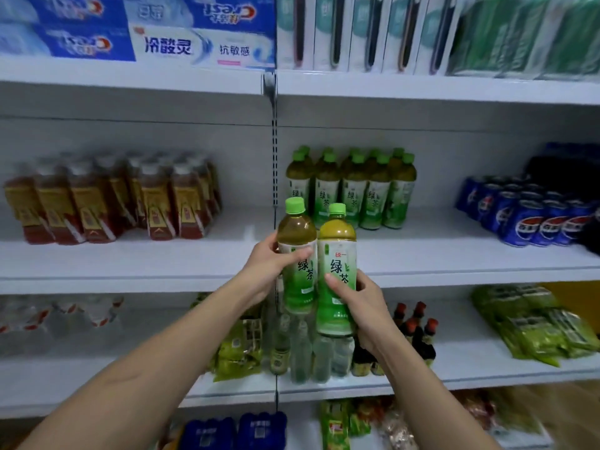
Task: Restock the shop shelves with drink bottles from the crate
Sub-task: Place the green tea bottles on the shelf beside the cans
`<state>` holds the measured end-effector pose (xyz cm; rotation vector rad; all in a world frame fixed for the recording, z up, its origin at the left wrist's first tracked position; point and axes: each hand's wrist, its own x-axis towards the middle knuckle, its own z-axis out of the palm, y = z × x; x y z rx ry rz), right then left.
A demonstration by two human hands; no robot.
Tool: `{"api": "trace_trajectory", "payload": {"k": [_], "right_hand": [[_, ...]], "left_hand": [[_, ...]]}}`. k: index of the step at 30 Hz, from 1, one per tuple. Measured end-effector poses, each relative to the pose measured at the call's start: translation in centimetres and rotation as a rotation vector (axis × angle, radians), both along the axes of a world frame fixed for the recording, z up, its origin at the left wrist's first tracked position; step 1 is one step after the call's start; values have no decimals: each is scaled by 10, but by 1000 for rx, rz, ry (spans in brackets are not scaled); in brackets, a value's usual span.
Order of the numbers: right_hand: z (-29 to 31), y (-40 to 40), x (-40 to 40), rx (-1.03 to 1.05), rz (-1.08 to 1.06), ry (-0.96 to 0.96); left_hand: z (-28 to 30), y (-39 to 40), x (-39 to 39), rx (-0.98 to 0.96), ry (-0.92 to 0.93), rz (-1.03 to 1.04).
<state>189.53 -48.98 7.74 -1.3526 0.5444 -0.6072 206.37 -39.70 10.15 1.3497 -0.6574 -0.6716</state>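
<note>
— Before the white shelf unit, what do you see, starting from its slotted centre post (274, 147)?

— Left of the post, on the middle shelf (130, 258), stands a block of red tea bottles (110, 199) with yellow labels and pale caps. Above them, left of the post, lie toothpaste boxes (136, 30).

— And the person?

— Both bare arms reach up in front of the post. The left hand (268, 267) grips a green tea bottle (297, 251) just at the post, thumb across the label and fingers curled behind. Touching it on the right is a second green tea bottle (336, 271), held upright by the right hand (360, 303), thumb on the label's lower part, fingers wrapped round the back. Both bottles have green caps and are held in the air in front of the middle shelf's front edge (not resting on it).

— Anything already stocked?

— Right of the post, further back on that same shelf, a group of matching green tea bottles (352, 186) stands in rows. Well right of the post are blue cola cans (526, 216). Below the held bottles, near the post, clear bottles (311, 352) and dark sauce bottles (418, 332) stand on the lower shelf, with green packets (535, 323) far to the right.

— The crate?

— I cannot see one from here.
</note>
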Motion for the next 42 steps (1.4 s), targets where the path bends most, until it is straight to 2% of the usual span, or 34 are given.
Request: {"api": "trace_trajectory", "payload": {"k": [5, 17, 25, 37, 42], "right_hand": [[15, -46, 52, -5, -57, -52], [3, -119, 142, -104, -146, -86], [-3, -142, 168, -162, -160, -127], [-13, -149, 184, -267, -307, -96], [-10, -142, 174, -337, -296, 20]], "left_hand": [[8, -47, 44, -93, 84, -5], [10, -105, 121, -95, -84, -44], [6, -131, 137, -154, -7, 20], [-7, -154, 140, -221, 97, 150], [-7, -144, 134, -180, 21, 210]]}}
